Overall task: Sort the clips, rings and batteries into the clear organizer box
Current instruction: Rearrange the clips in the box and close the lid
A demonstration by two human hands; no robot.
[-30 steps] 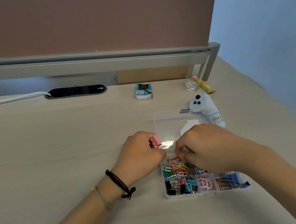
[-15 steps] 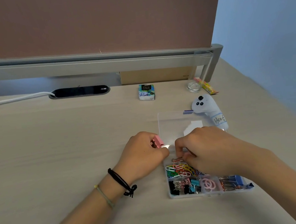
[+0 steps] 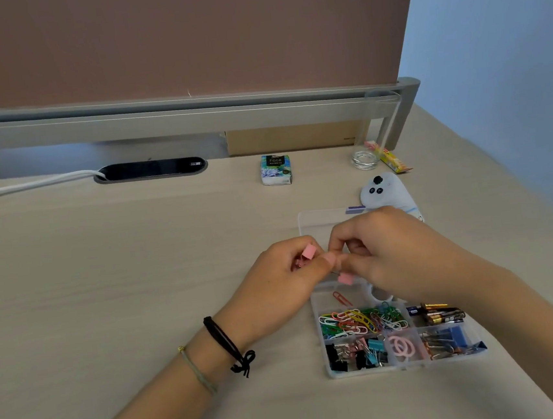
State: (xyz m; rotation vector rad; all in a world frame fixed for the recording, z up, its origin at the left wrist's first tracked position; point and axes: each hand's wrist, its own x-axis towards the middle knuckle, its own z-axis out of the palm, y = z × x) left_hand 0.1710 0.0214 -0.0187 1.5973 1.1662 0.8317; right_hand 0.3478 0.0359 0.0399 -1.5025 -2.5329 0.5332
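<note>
Organizer box (image 3: 331, 371) sits on the desk (image 3: 107, 293) at lower right, lid (image 3: 313, 221) folded open behind it. Compartments seen: coloured paper clips (image 3: 360, 321) in the middle row, batteries (image 3: 439, 315) to their right, black, teal and pink binder clips (image 3: 358, 353) front left, pink rings (image 3: 402, 347) front centre, blue and copper binder clips (image 3: 448, 344) front right. One red paper clip (image 3: 341, 298) lies alone in the rear left cell.

Left hand (image 3: 285, 279): fingers curled around a pink binder clip (image 3: 307, 253), gripping it, with what may be another pink piece tucked lower in the palm; blur prevents certainty. Right hand (image 3: 390, 252): fingers curled and pinching at something small where the two thumbs meet. A second pink binder clip (image 3: 345, 279) hangs just below that meeting point, above the rear edge of the box; its wire seems to run up to the fingers, though which hand holds it cannot be told.

Judged step: freeing tangled pink clips, then dropping each in its cell.

Notes for doing it well:
- Work directly above the box so a slipped clip falls inside.
- Hold clips by the painted body and unhook the wire loops by turning them, not by pulling.
- Release low over the front left cell, where pink binder clips already lie.
- Keep wrists off the box wall; it looks light and could slide.
</note>
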